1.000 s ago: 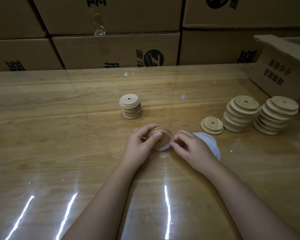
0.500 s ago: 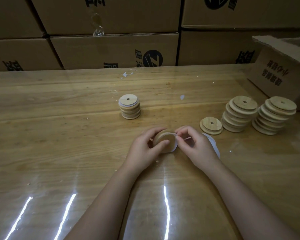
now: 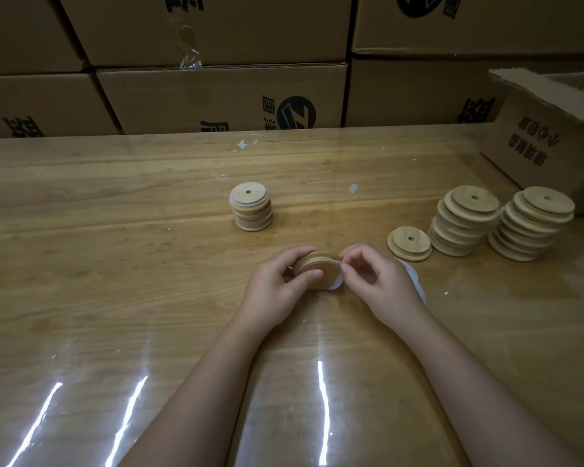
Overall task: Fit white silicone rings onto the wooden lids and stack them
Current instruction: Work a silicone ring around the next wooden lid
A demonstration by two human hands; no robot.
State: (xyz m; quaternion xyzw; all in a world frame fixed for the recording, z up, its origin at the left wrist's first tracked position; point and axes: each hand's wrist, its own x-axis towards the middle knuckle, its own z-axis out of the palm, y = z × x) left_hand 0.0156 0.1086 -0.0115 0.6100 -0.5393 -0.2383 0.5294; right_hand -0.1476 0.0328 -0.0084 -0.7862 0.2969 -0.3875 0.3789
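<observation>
Left hand (image 3: 277, 293) still grips the wooden lid (image 3: 312, 265), tilted flatter now; right hand (image 3: 383, 284) pinches the white ring (image 3: 339, 280)

Matt wooden lids (image 3: 408, 243) on a glossy, clear-covered wooden table (image 3: 115, 264), backed by matt brown cardboard boxes (image 3: 216, 96)

Stacked cartons (image 3: 221, 96) stand behind the glossy worktop (image 3: 98, 264); an open box (image 3: 550, 143) sits at its right.
</observation>
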